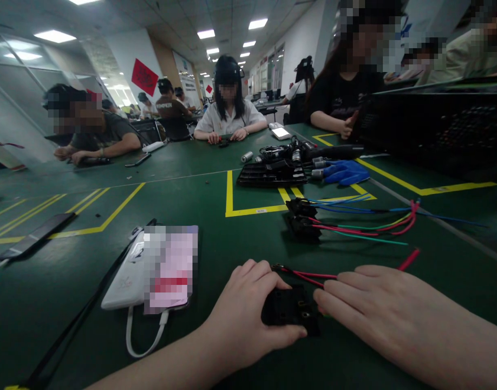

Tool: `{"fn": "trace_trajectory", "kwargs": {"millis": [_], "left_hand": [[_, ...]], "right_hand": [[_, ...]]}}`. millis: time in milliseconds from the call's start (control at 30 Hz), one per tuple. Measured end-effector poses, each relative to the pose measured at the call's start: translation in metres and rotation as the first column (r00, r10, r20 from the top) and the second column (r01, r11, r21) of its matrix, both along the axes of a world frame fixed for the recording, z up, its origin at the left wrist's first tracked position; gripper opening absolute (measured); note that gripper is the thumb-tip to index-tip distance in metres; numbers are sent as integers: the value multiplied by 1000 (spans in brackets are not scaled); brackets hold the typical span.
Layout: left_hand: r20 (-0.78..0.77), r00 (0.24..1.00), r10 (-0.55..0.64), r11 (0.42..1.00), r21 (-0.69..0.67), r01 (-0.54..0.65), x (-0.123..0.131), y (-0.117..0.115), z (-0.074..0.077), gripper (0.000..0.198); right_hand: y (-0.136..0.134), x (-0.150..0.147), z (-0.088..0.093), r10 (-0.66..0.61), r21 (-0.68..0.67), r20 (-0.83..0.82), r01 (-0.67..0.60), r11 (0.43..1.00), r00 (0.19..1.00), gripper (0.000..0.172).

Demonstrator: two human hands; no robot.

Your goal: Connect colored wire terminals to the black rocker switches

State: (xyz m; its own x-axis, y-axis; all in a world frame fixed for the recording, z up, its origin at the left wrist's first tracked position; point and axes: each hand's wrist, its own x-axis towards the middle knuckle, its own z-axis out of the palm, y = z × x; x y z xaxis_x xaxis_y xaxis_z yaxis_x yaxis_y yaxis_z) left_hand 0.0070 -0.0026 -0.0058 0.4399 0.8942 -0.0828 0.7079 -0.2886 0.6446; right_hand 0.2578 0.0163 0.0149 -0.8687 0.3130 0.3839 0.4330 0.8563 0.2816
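Note:
My left hand (252, 311) is closed around a small black plastic socket housing (288, 307), thumb along the near side and fingers over the far side. Metal contacts show on the housing's right end. Just right of it, my right hand (368, 303) has its fingers bent together around red wires (309, 276); its fingertips are partly hidden. A bit of green shows under those fingertips. The red wires run left to dark ends behind the housing, and a red end sticks out beyond my right hand. Farther back lie similar black housings (305, 222) with blue, red and green wires (366, 230).
To the left lie a white power bank (122, 276), a pink-screened phone (171, 271), a white cable (145, 352) and a black strap (90, 303). Black parts (273, 173) and a blue glove (346, 172) are piled behind. Other people sit around the green table (216, 244).

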Motion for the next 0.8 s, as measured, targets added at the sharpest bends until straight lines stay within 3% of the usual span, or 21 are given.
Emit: {"fn": "trace_trajectory", "kwargs": {"millis": [167,400,500,667,800], "left_hand": [[-1,1000,-2,1000,-7,2,0,0,2,45],[16,1000,11,1000,-15,-11,0,-1,0,43],[14,1000,12,1000,-15,-12,-1,-1,-1,43],[16,1000,5,1000,-9,-5,-1,-1,-2,43],[13,1000,6,1000,-9,-6,-1,-1,0,45]], "right_hand": [[-1,1,-2,4,-11,-11,-4,1000,1000,33],[4,5,-9,-28,-328,-50,10,945,998,36],[5,4,-8,-43,-384,-31,28,923,999,36],[7,4,-10,-35,-341,-5,31,940,999,35],[5,2,-6,-5,-151,-51,-2,988,999,35]]}}
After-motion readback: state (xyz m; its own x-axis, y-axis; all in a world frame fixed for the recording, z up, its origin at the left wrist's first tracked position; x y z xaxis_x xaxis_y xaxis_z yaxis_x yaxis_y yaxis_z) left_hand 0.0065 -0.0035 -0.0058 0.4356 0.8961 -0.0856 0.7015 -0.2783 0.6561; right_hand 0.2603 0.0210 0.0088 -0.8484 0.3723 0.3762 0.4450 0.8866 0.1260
